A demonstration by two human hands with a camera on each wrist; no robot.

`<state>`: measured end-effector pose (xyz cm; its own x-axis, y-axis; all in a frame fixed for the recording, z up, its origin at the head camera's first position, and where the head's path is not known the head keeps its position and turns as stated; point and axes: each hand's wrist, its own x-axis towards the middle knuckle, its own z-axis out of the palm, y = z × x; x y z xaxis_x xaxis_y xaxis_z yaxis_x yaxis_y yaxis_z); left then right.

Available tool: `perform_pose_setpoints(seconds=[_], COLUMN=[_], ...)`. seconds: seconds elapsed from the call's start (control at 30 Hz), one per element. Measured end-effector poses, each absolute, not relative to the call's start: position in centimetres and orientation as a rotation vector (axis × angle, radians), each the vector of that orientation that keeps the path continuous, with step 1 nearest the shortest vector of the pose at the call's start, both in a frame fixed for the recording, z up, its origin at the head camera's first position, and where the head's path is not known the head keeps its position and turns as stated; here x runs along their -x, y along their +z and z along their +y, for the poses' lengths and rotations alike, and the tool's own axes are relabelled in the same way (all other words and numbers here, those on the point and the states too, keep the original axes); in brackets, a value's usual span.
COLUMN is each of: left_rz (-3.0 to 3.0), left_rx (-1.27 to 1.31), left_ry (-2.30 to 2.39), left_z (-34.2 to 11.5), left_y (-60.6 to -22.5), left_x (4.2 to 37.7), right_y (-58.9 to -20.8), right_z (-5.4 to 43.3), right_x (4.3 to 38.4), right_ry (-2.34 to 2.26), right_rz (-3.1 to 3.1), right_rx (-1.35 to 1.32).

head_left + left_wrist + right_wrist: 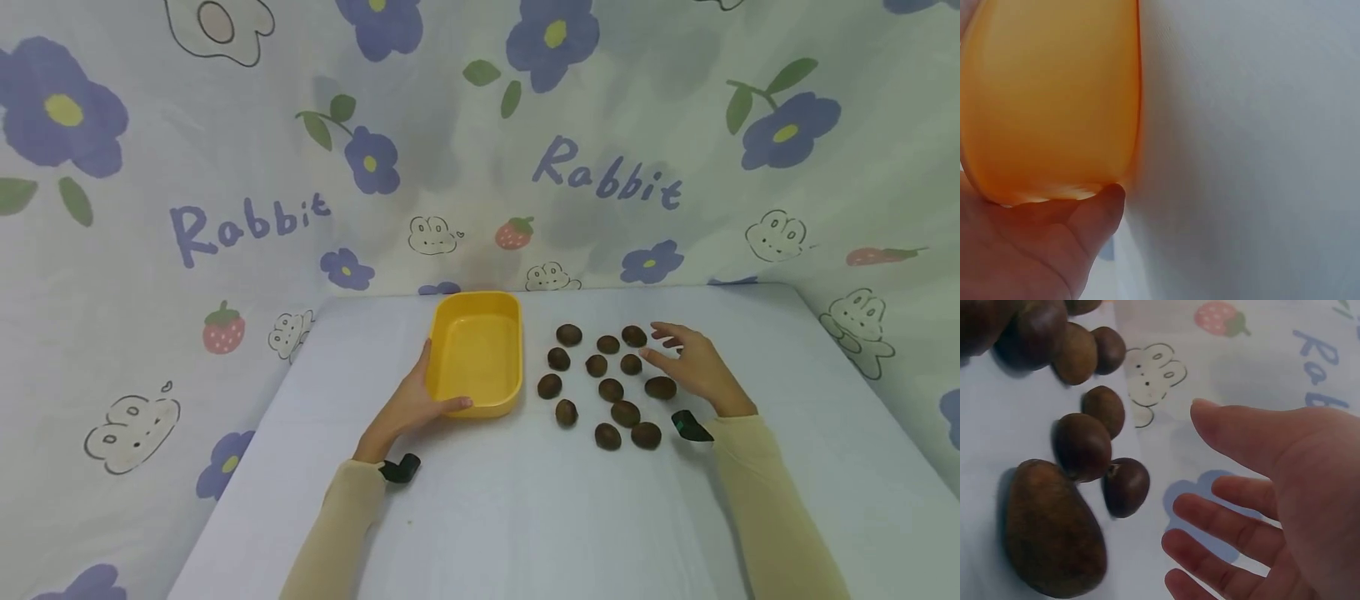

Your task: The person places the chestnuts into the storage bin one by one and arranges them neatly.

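My left hand (416, 396) holds a yellow plastic tray (515, 350) at its near left corner, thumb along the near rim and fingers on the left wall. In the left wrist view the thumb presses the tray's edge (1054, 125). My right hand (697, 367) is held with fingers apart and nothing between them, just right of the scattered brown chestnuts (631, 364). Nearest to its fingertips is a far-right chestnut (634, 336). In the right wrist view a large chestnut (1054, 531) lies left of the hand, apart from the fingers.
Several more chestnuts (550, 386) lie loose on the white tabletop (487, 508), right of the tray. Behind the table hangs a patterned cloth (450, 183) with flowers, rabbits and lettering. Dark straps (400, 468) sit at both wrists.
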<state>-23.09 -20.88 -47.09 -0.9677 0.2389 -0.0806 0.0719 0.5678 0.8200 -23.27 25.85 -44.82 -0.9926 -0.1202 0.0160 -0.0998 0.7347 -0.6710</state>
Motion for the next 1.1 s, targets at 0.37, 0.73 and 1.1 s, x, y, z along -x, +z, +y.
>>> perform_pose_setpoints(seconds=[0.37,0.73,1.1], left_rz=[2.635,2.619,2.612], left_rx=[-0.150,-0.198,-0.211], left_ry=[1.286,1.351,1.357], left_z=[-20.7,-20.4,-20.5], left_y=[-46.9,-47.3,-47.3], left_x=[23.1,23.3,23.1], right_y=[-47.1,-48.1,-49.3], right_z=[26.1,26.1,26.0], right_x=[23.8,24.2,24.5], right_ry=[-1.232,-1.204,-1.236], right_rz=[2.856,2.855,2.878], right_rx=[0.263,0.228,0.207])
